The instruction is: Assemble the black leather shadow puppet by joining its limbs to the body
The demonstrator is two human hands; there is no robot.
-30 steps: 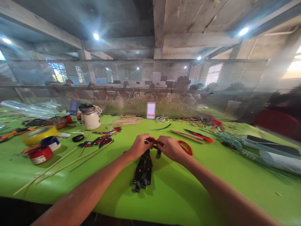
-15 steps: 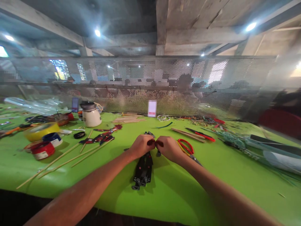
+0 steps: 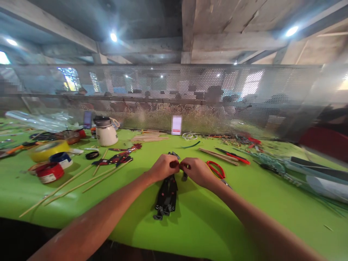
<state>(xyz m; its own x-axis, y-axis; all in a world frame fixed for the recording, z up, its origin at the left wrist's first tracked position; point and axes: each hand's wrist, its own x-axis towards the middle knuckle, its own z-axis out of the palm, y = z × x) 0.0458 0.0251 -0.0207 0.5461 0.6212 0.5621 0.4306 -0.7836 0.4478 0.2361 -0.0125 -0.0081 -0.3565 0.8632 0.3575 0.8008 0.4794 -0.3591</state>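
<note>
A black jointed figure [image 3: 166,194] with small red spots and grey feet lies on the green table, its feet toward me. Over its upper part, my left hand [image 3: 163,168] is closed, with thumb and fingertips pinched together. My right hand [image 3: 198,172] is also pinched shut, and its fingertips meet those of the left. Whatever they pinch is too small or hidden to name. Below the right fingers a small dark grey piece [image 3: 185,177] shows. Red-and-yellow-handled pliers [image 3: 216,169] lie beside the right hand, partly behind the wrist.
On the left are a red-and-black figure [image 3: 115,158], bamboo sticks [image 3: 73,186], red tape [image 3: 50,173], yellow tape [image 3: 49,149] and a cream jug [image 3: 106,135]. To the right lie thin sticks [image 3: 219,156], a red-and-black pen-like tool [image 3: 236,156] and clear plastic wrap [image 3: 323,181]. A perforated screen [image 3: 152,83] stands behind.
My right fingers have shifted slightly and opened a small gap behind the pinch. Both hands stay over the black figure, which has barely moved.
</note>
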